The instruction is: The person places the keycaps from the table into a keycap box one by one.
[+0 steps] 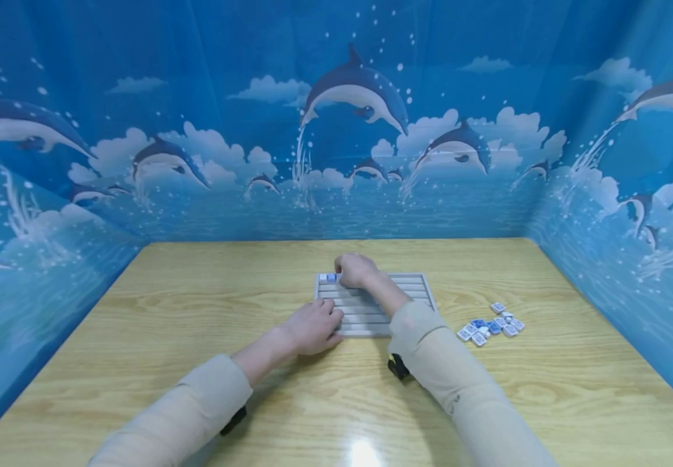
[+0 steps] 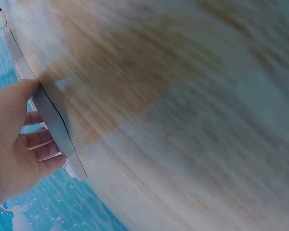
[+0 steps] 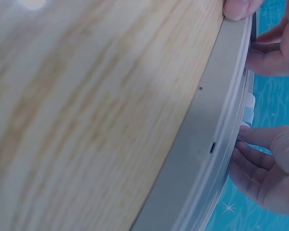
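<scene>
A light grey tray with ridged rows (image 1: 362,310) lies on the table. My left hand (image 1: 315,326) grips its front left corner, thumb against the front wall (image 2: 50,113) and fingers over the ridged top. At the far left of the tray, a white tile (image 1: 323,277) and a blue tile (image 1: 331,277) stand side by side in the back row. Just right of them my right hand (image 1: 356,270) pinches a small tile, mostly hidden by the fingers. In the right wrist view, the right thumb and fingers (image 3: 267,163) meet at the row beside the tiles.
Right of the tray lies a loose cluster of small white and blue tiles (image 1: 494,326), some with markings. The wood-grain table (image 1: 196,292) is bordered by a blue curtain with dolphins (image 1: 254,194) at the back and both sides.
</scene>
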`<state>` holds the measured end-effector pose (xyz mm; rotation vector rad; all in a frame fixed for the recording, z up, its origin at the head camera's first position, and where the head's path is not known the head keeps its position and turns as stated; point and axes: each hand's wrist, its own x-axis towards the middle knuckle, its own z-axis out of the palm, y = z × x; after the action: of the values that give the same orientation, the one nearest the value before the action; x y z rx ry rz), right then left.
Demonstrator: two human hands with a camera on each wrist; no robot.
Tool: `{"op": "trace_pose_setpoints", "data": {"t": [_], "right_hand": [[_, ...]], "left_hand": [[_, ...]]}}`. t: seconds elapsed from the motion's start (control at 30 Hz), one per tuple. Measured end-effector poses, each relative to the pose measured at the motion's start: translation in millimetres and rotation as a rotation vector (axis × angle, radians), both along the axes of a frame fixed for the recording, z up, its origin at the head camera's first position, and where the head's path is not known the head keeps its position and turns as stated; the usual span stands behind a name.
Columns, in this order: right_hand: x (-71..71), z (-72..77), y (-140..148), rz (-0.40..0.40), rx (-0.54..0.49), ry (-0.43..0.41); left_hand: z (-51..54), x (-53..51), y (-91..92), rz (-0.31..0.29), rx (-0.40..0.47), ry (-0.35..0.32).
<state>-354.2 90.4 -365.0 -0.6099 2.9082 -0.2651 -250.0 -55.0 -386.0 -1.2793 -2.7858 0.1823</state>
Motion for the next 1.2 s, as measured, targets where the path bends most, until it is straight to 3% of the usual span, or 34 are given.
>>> {"op": "trace_pose_setpoints", "data": {"t": [0.5, 0.73, 0.9, 1.2], "right_hand": [[-1.7, -1.8, 5, 0.008, -0.022, -0.019], [-0.2, 2.9, 13, 0.000, -0.064, -0.095], [3.7, 9.9, 25, -0.005, -0.038, -0.140], [21.3, 29.7, 48, 0.003, -0.096, -0.064]], "left_hand": [[0.4, 0.7, 0.2, 0.009, -0.002, -0.009], [-0.4, 0.3, -0.1, 0.011, 0.004, 0.005], [-1.4, -0.8, 0.6, 0.011, 0.008, 0.005], [-2.1, -0.8, 1.2, 0.027, 0.001, -0.004]]}}
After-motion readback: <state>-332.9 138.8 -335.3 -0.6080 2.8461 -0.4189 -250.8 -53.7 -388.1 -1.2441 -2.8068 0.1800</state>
